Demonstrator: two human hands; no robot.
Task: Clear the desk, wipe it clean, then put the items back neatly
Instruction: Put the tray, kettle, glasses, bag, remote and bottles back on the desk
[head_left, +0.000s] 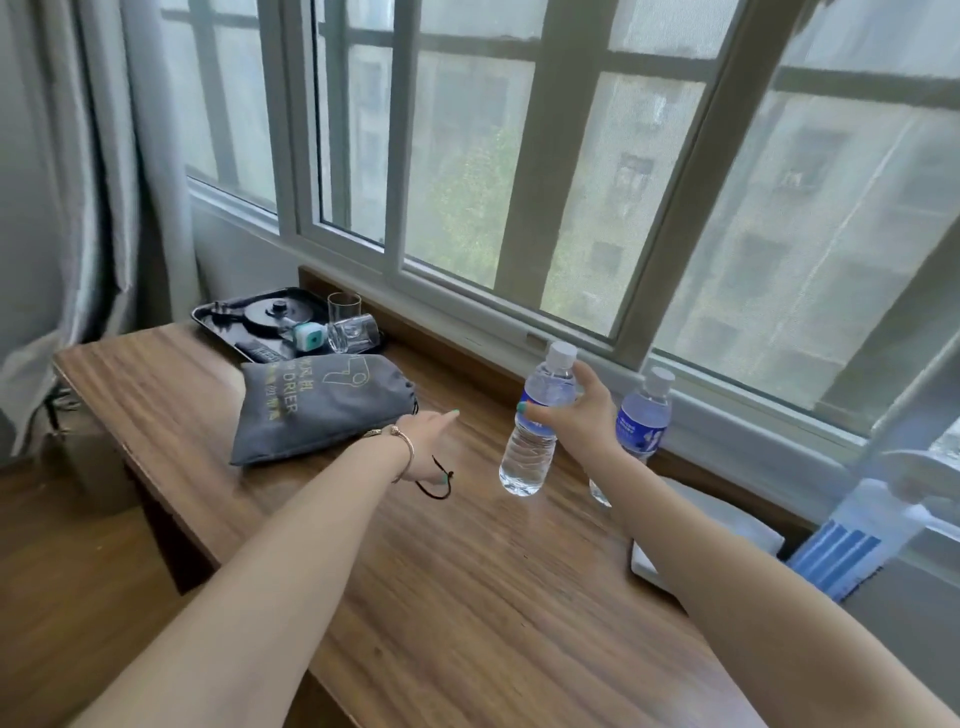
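A wooden desk (467, 597) runs below the window. My right hand (576, 415) grips a clear water bottle (535, 431) with a blue label, tilted and lifted a little above the desk. A second water bottle (644, 415) stands just behind my right wrist. My left hand (428, 447) stretches flat over the desk beside a grey drawstring hair-dryer bag (311, 405), fingers straight, with a bracelet at the wrist. A black cord loop (441, 483) lies under that hand. At the far left corner a black tray (223, 317) holds a kettle base, two glasses and a small teal-and-white item.
A white folded cloth or paper (727, 519) lies at the desk's right side under my right forearm. A white and blue standing object (857, 540) leans at the right edge. A curtain (104, 208) hangs at the left. The window sill (519, 332) borders the desk's far edge.
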